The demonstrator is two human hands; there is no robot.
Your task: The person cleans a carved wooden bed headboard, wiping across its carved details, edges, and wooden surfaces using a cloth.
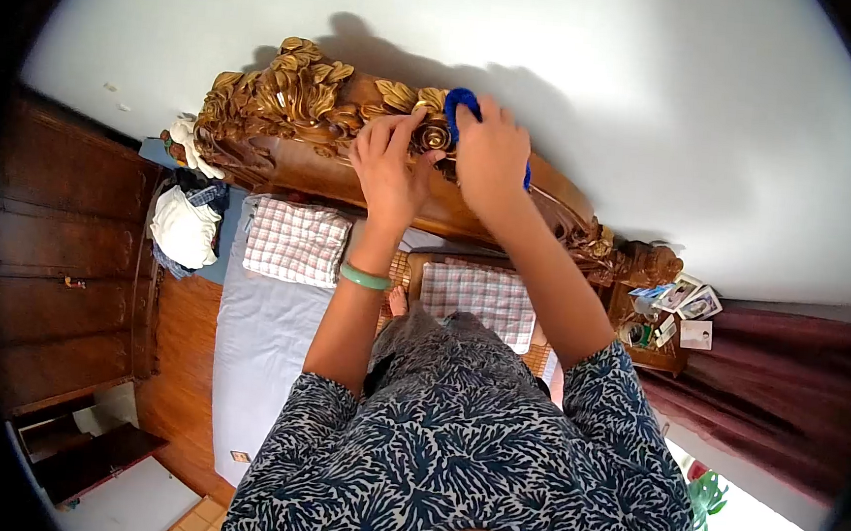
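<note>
A carved wooden headboard (353, 167) with gold-painted leaves and a round gold rosette (435, 136) runs along the wall. My right hand (492, 157) grips a bright blue cloth (463, 100) against its top edge, just right of the rosette. Part of the cloth is hidden beneath my palm, and a bit shows by the wrist. On the left of the rosette, my left hand (390, 169) rests on the carving with its fingers apart. A pale green bangle (365, 278) circles my left wrist.
Below the headboard is a bed (266, 353) with a checked pillow (296, 242) and a second checked pillow (477, 299). Clothes (187, 224) are piled at left near a dark wardrobe (61, 260). Photos (697, 302) stand on a nightstand (656, 356) beside a maroon curtain (782, 389).
</note>
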